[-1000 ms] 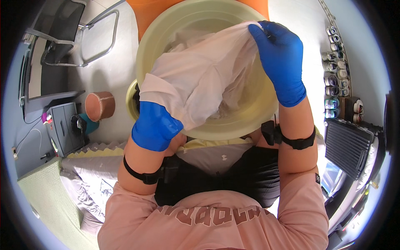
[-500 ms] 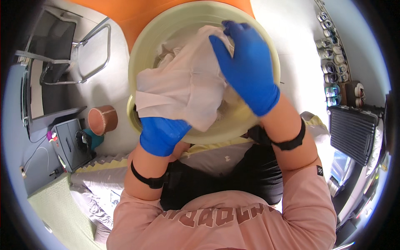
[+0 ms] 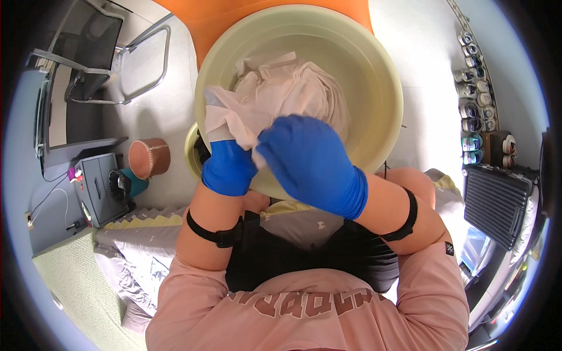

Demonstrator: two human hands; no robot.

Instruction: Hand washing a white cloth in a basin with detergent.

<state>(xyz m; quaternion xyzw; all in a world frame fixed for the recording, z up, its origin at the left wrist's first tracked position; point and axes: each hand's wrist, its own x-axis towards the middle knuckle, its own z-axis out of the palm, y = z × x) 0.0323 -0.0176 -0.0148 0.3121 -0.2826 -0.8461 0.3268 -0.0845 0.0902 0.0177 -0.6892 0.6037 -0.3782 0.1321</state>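
Note:
A pale, wet-looking cloth [image 3: 293,90] lies bunched in a large cream-green basin [image 3: 383,99], with water around it. One end of it rises over the near left rim and covers the fingers of my left hand [image 3: 228,167], which wears a blue rubber glove and holds that end. My right hand [image 3: 310,164], gloved in the same blue, is at the near side of the basin with its fingers closed. At its fingertips a twisted fold of the same cloth comes out beside my left hand. The right thumb is mostly hidden.
The basin stands on an orange surface [image 3: 269,7]. A second container [image 3: 192,149] peeks out beneath its left side. Further left are a brown bin [image 3: 150,158], a grey cabinet [image 3: 96,187] and a metal-framed chair [image 3: 155,70]. Shoes [image 3: 471,108] and a black suitcase [image 3: 497,202] line the right.
My right hand has come down and left from the basin's far right side to the cloth by my left hand. The spread-out cloth has dropped and bunched up in the basin.

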